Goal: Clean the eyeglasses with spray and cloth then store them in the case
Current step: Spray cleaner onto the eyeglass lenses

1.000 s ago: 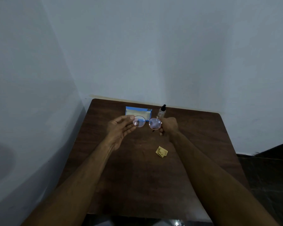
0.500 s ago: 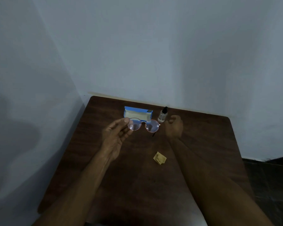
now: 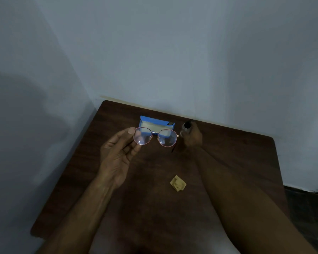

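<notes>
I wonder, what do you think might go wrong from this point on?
1. The left hand holds the glasses by one rim only, thumb at the lens: that grip may smear the lens or let them slip.
2. The right hand is at the small upright bottle; a clumsy touch might tip it.
3. The cloth lies apart on the table, and both hands are busy.
</notes>
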Demonstrator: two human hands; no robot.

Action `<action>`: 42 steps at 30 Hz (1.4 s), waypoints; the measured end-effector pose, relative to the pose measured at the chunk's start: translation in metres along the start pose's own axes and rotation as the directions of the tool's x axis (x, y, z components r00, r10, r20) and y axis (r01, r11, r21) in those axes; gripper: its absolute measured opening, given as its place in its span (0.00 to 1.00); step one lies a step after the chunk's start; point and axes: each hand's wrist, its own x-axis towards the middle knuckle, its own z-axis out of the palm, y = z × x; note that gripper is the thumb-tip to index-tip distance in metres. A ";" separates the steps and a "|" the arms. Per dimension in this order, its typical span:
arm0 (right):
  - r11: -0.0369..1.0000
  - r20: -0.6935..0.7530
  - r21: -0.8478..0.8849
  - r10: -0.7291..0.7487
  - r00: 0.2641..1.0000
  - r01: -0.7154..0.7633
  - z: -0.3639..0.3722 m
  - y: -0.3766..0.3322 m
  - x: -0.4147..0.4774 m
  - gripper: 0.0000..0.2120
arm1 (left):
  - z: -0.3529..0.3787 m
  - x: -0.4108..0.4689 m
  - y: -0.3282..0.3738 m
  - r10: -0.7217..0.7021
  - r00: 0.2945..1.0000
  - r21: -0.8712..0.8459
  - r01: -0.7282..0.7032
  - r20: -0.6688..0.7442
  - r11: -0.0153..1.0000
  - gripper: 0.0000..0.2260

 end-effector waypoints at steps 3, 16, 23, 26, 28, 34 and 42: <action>0.995 -0.029 0.047 -0.092 0.995 0.093 -0.009 -0.010 -0.011 0.15 | -0.001 -0.003 0.004 0.034 0.999 -0.009 -0.034 -0.007 0.999 0.08; 0.791 -0.373 0.176 -0.497 0.783 0.586 -0.084 -0.159 -0.168 0.16 | -0.001 -0.020 0.068 0.118 0.993 -0.088 -0.117 0.010 0.989 0.04; 0.791 -0.085 0.209 -0.572 0.816 0.575 -0.081 -0.201 -0.226 0.30 | -0.005 -0.023 0.085 0.182 0.983 -0.095 -0.180 0.010 0.979 0.04; 0.766 -0.014 0.043 -0.641 0.767 0.641 -0.072 -0.206 -0.238 0.40 | -0.010 -0.025 0.090 0.206 0.979 -0.072 -0.205 0.007 0.976 0.07; 0.739 -0.022 -0.070 -0.672 0.740 0.670 -0.066 -0.212 -0.246 0.40 | -0.014 -0.025 0.092 0.214 0.977 -0.064 -0.212 0.013 0.975 0.07; 0.680 -0.066 -0.216 -0.726 0.684 0.701 -0.052 -0.218 -0.262 0.29 | -0.020 -0.021 0.094 0.257 0.966 -0.029 -0.256 0.008 0.966 0.08; 0.639 0.033 -0.364 -0.718 0.695 0.677 -0.046 -0.226 -0.267 0.26 | -0.020 -0.017 0.089 0.228 0.974 -0.065 -0.226 0.012 0.972 0.12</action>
